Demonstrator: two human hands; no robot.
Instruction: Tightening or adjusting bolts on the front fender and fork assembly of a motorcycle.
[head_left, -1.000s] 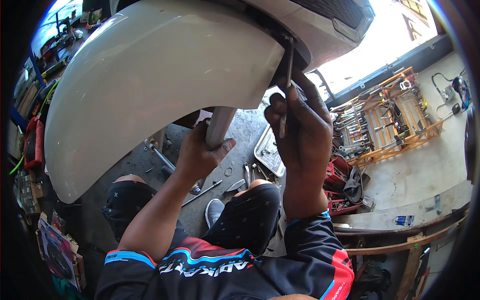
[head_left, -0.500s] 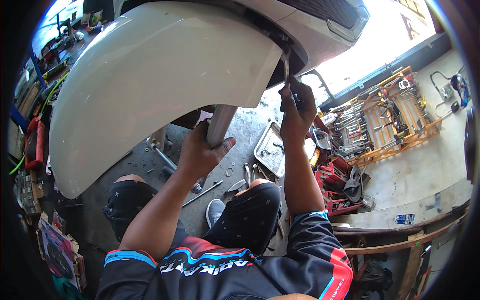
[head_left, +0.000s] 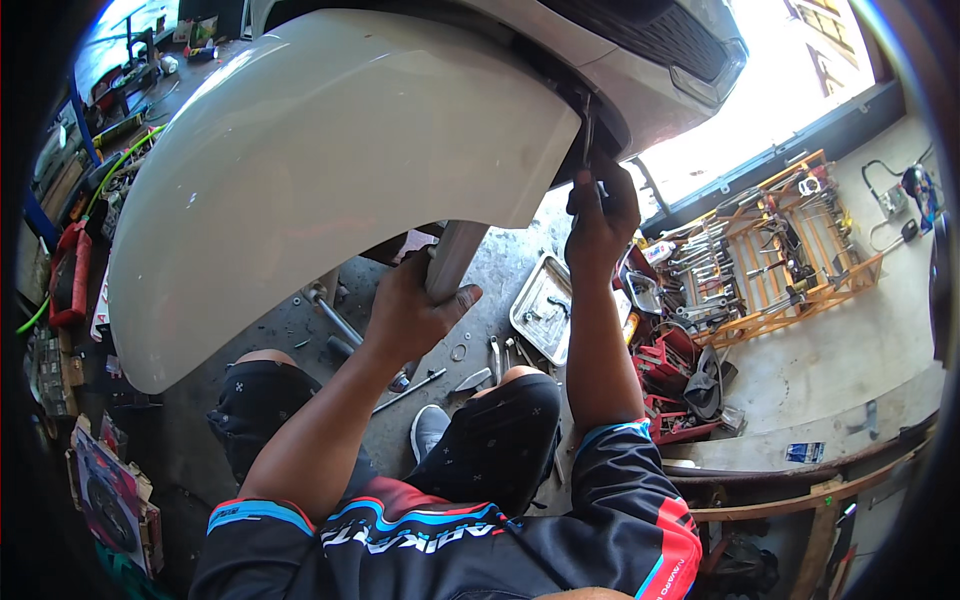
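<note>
beside glossy curved panel (head_left: 330, 130), left hand (head_left: 412, 308) curled round grey post (head_left: 459, 258), right hand (head_left: 602, 222) gripping metal tool (head_left: 588, 128)

Red-trimmed black shirt (head_left: 450, 570), dark shorts (head_left: 495, 440)

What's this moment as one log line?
left hand: gripping tube | right hand: holding tool, tip by bumper | tray: on floor

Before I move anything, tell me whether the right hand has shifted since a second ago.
Yes: judged against the tray, the right hand has moved up the picture, toward the car.
</note>
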